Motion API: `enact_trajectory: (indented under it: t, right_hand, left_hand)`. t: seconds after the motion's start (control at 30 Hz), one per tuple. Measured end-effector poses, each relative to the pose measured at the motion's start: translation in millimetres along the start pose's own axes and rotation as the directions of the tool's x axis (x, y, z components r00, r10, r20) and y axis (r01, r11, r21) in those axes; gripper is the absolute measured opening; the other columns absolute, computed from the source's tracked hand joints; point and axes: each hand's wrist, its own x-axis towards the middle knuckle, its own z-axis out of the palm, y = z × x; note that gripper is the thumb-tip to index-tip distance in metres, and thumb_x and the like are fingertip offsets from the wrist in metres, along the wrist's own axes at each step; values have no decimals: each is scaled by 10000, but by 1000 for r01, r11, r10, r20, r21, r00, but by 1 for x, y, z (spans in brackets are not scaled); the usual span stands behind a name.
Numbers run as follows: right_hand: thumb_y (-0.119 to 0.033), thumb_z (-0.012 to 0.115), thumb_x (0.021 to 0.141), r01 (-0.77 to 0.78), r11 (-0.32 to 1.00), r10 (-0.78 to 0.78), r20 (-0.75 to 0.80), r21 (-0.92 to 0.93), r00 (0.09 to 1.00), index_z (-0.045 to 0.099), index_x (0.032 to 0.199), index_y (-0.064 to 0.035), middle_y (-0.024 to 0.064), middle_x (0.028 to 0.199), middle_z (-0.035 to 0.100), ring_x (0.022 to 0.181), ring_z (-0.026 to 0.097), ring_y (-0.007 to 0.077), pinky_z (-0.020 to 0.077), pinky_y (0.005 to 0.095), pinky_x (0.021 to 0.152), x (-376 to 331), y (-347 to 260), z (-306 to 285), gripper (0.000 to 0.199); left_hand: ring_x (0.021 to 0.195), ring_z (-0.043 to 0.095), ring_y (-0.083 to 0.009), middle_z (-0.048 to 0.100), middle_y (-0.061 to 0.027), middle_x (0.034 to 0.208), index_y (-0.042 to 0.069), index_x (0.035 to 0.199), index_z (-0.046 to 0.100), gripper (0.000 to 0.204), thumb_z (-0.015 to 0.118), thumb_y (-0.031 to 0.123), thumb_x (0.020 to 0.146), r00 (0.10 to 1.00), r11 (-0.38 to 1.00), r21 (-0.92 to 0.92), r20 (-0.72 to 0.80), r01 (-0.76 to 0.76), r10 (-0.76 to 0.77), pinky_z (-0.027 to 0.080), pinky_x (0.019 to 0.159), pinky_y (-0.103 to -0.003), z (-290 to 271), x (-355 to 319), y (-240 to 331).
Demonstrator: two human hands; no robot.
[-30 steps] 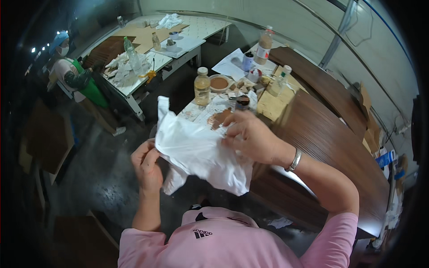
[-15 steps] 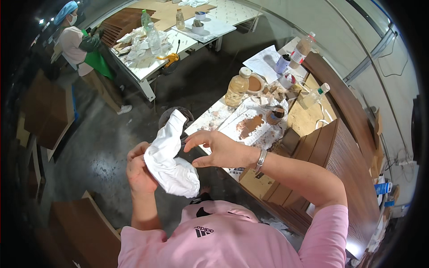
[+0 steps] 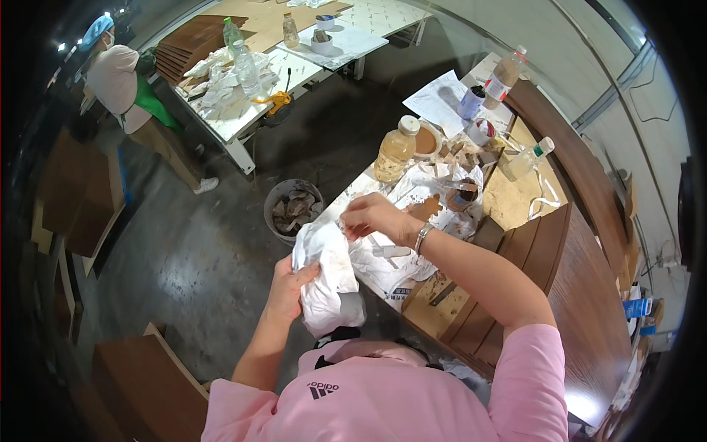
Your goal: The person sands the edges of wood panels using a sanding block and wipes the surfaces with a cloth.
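A crumpled white cloth (image 3: 324,258) hangs in front of me, with faint brownish smudges on it. My left hand (image 3: 289,289) is closed around its left side, the thumb lying across the front. At the cloth's upper right edge my right hand (image 3: 377,219) has its fingers curled together in a pinch, touching the fabric; the fingertips are partly hidden. Below the right hand, stained white cloths (image 3: 379,261) cover the near part of the worktable. An open jar (image 3: 462,195) with a flat tool across it stands on them, beside a brown smear (image 3: 425,208).
A bucket (image 3: 269,215) of scraps stands on the floor by the table corner. Bottles (image 3: 398,149), a bowl of brown paste (image 3: 427,140) and stacked brown panels (image 3: 530,254) crowd the right. A person in a green apron (image 3: 151,103) stands at the far-left table.
Both hands and the cloth have moved right. My right fingers, spread apart before, have closed at the cloth's upper edge. The scrap bucket is now uncovered, and the far person has turned away.
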Motion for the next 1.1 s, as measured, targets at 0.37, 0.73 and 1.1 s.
enact_trajectory:
  t: [0.37, 0.73, 1.1]
  right_hand:
    - [63, 839, 621, 542, 841, -421, -642, -10, 641, 485, 1108, -85, 52, 1087, 625, 1021, 617, 174, 513, 320, 898, 92, 44, -119, 620]
    - [-202, 792, 594, 212, 445, -567, -90, -870, 819, 573, 1202, -84, 166, 1050, 675, 990, 656, 353, 532, 409, 866, 5, -21, -14, 657]
    - [-114, 662, 681, 41, 159, -546, -53, -986, 836, 653, 1125, -88, 126, 960, 673, 942, 649, 333, 528, 423, 844, -18, -1, -9, 445]
  left_hand:
    - [994, 678, -234, 665, -138, 1125, -58, 1248, 547, 403, 647, 37, 869, 992, 994, -94, -117, -59, 48, 547, 879, -370, -10, 24, 10]
    - [1061, 660, -256, 638, -147, 1197, -37, 1294, 505, 371, 529, 20, 929, 934, 933, -179, -235, -313, 269, 541, 918, -390, -5, 72, 15]
    - [1036, 672, -255, 663, -135, 1162, -26, 1218, 584, 325, 575, 209, 995, 979, 917, -359, -163, -176, 124, 550, 902, -406, 3, 64, 7]
